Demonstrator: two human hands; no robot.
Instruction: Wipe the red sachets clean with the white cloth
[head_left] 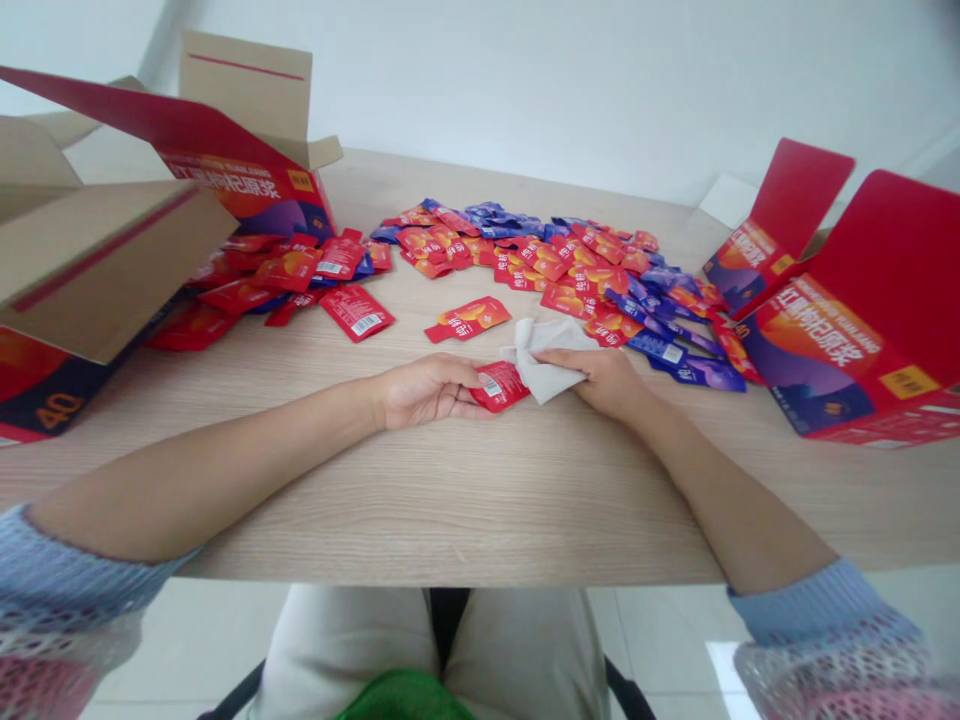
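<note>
My left hand [431, 390] pinches the edge of a small red pouch [499, 388], its barcode side facing up, above the wooden table [450, 490]. A white cloth [553, 362] is gripped by my right hand [600, 380] and touches the right end of that pouch, covering part of it. Just beyond my hands, a red and orange pouch [471, 318] lies alone on the table. Another red pouch [358, 312] with a barcode rests to its left.
Many red and purple pouches [555, 262] form a heap across the back, with another red heap [289, 270] at left. Open cartons stand at far left [112, 260], back left [247, 190] and right [847, 350]. The table's front edge is near my lap.
</note>
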